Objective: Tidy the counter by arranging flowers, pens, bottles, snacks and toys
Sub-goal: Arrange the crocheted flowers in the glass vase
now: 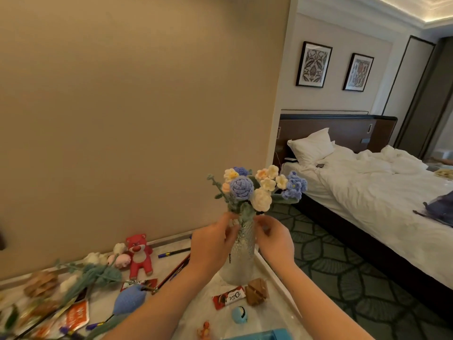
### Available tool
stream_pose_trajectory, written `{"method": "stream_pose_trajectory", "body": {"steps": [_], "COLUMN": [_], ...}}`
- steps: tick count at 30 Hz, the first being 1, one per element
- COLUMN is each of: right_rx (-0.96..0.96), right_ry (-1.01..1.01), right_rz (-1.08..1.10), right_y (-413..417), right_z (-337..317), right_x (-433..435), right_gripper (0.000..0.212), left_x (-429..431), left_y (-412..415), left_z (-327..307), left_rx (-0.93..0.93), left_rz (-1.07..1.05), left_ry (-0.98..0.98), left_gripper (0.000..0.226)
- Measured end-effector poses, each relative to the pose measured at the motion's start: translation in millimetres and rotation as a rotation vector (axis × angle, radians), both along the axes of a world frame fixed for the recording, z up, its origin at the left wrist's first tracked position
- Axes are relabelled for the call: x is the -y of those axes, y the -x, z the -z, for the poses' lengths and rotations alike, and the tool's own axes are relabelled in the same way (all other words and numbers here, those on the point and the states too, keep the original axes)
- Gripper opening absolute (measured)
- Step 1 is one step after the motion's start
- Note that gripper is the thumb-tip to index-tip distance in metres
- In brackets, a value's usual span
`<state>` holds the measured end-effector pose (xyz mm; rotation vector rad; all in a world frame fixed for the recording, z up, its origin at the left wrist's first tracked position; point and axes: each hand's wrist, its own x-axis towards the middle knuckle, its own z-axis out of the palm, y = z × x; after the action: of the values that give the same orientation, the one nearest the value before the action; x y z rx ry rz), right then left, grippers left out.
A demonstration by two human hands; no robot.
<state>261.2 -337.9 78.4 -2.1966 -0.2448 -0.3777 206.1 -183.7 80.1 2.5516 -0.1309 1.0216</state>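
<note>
A textured glass vase (241,256) stands on the marble counter (196,305) and holds a bunch of crocheted flowers (259,186) in blue, white and cream. My left hand (213,241) and my right hand (274,235) pinch the green stems at the vase's mouth from either side. More crocheted flowers (98,271) lie loose on the counter at the left. A red bear toy (139,253) leans on the wall. Pens (174,252) lie behind my left arm. A red chocolate bar (229,296) sits in front of the vase.
A brown wooden puzzle (257,290), a small blue ball (239,314), an orange figure (205,328), a blue crocheted bud (128,299) and snack packets (73,315) litter the counter. A blue box (264,334) is at the bottom edge. The counter edge drops off right; a bed (367,182) stands beyond.
</note>
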Motion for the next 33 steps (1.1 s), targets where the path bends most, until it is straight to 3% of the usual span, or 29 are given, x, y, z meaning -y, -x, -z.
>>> {"method": "stream_pose_trajectory", "body": {"steps": [4,8,11,17,20,25,29,33], "right_rx": [-0.091,-0.295,-0.293,-0.243,-0.255,-0.241,-0.25,-0.213], "right_ry": [-0.063,-0.197,-0.215,-0.26,-0.272,-0.199,-0.157,-0.146], "right_rz": [-0.052,-0.209,-0.345,-0.535,-0.492,-0.457,-0.461,-0.416], "right_y": [-10.4,-27.4,-36.0,-56.4,-60.4,-69.2,-72.6,-71.5], "right_z": [5.4,10.1,7.1,2.0,1.9,7.5,12.4,12.9], "right_x": [5.8,5.0,3.6,3.4,1.5,1.7,4.1,7.4], "right_gripper": [0.019,0.049,0.063,0.052,0.055,0.053,0.048,0.062], "left_x": [6.3,18.8,30.3,38.2,31.3,16.0,17.5,20.3], "left_y": [-5.6,-17.2,-25.5,-42.8,-46.8,-56.8,-66.5,-73.1], "left_z": [15.5,22.3,22.8,24.2,22.1,11.2,6.8,12.8], "left_rx": [-0.215,-0.346,-0.374,-0.379,-0.321,-0.297,-0.239,-0.259], "left_rz": [-0.061,-0.124,-0.131,-0.131,-0.056,0.063,0.113,0.141], "left_ry": [0.202,0.367,0.506,0.709,0.784,0.989,1.006,1.074], "left_gripper": [0.031,0.047,0.055,0.052,0.036,0.041,0.03,0.055]}}
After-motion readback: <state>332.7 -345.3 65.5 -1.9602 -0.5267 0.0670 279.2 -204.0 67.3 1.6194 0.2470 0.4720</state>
